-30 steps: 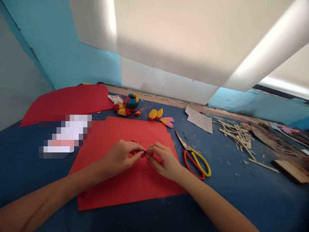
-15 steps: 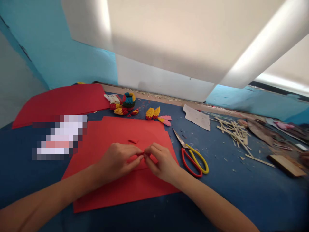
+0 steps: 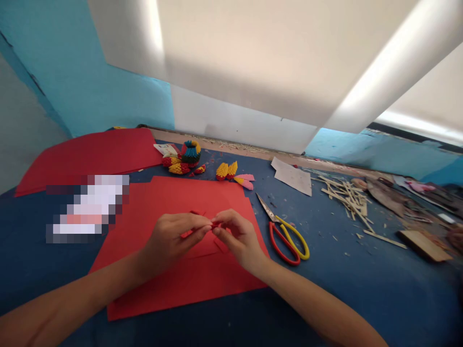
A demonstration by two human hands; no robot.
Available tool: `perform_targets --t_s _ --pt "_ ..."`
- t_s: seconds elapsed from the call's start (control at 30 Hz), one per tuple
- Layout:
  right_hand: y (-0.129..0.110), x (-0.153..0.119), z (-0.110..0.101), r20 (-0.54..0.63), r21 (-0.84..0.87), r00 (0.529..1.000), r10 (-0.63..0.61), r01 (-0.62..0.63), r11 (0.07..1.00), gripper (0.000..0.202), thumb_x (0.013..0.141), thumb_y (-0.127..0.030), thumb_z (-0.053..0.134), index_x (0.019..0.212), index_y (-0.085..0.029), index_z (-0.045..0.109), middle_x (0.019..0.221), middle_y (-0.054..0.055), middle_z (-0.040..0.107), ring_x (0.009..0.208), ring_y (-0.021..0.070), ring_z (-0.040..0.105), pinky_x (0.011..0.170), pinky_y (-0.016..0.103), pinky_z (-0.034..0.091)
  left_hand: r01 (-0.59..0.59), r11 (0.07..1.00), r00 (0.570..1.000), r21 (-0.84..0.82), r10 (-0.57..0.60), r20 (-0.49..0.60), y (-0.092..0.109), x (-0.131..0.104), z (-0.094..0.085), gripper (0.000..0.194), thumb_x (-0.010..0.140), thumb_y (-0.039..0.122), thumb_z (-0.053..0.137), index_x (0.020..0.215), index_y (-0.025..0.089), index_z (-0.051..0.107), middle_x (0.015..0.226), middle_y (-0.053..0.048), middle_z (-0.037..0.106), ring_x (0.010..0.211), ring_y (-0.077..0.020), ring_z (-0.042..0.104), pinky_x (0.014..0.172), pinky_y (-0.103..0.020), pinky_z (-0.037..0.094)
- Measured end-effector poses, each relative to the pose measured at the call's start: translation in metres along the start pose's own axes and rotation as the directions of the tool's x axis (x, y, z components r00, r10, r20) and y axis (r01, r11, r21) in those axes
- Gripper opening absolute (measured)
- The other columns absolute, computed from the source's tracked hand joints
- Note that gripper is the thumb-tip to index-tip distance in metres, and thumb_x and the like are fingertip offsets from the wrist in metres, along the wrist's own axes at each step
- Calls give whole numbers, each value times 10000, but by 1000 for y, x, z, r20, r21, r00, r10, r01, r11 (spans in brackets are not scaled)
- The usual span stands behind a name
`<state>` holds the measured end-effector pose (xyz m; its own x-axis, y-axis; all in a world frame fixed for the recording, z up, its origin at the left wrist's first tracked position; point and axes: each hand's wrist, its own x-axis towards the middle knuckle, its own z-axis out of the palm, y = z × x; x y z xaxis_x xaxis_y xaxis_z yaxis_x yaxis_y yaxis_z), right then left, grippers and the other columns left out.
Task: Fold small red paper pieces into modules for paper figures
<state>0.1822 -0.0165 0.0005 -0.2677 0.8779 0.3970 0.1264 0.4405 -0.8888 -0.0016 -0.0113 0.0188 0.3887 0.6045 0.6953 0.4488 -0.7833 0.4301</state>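
Observation:
Both hands meet over the red paper sheets (image 3: 144,289) in the middle of the table. My left hand (image 3: 177,238) pinches a small folded red paper piece (image 3: 214,225) between thumb and fingers. On its other end, my right hand (image 3: 240,238) is closed in a pinch too. The fingertips cover most of the piece, so its exact fold is hidden. Just behind the fingers, another small red paper piece (image 3: 197,212) lies on the sheets. Scissors (image 3: 285,236) with one red and one yellow handle rest to the right, blades slightly apart.
Folded-paper models stand at the back, among them a multicoloured ring (image 3: 191,152) and yellow-red pieces (image 3: 226,170). More red paper (image 3: 90,152) lies back left, near a blurred-out white object (image 3: 96,202). White paper (image 3: 292,176), thin sticks (image 3: 349,197) and a wooden block (image 3: 423,246) occupy the right.
The fingertips have shifted slightly up and left with the red paper piece, and the right fingers have changed their hold on it. The whole view has moved a little.

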Motion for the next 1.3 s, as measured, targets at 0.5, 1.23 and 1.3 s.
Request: perform_targets --t_s 0.5,1.23,1.3 --pt "-11 -1 -9 46 -261 979 -199 204 944 133 891 -237 547 833 -201 661 721 16 695 656 113 639 617 223 492 11 1000 989 -16 -9 145 -5 -2 3 131 873 172 497 777 170 587 666 9 652 583 -95 600 557 -187 434" --pt "-2 -3 -6 44 -247 988 -149 156 957 312 756 -385 700 999 -206 620 858 40 725 753 148 692 612 222 540 449 851 851 -271 -316 420 -13 4 -1 211 873 313 517 779 155 622 720 -13 642 637 -110 570 541 -197 423" --pt "-3 -2 -5 32 -204 995 -93 98 974 262 779 -341 682 988 -195 624 832 39 727 725 140 692 569 206 527 421 866 859 -271 -284 425 -12 5 -1 199 875 288 500 770 157 605 726 -8 632 632 -102 561 553 -194 432"
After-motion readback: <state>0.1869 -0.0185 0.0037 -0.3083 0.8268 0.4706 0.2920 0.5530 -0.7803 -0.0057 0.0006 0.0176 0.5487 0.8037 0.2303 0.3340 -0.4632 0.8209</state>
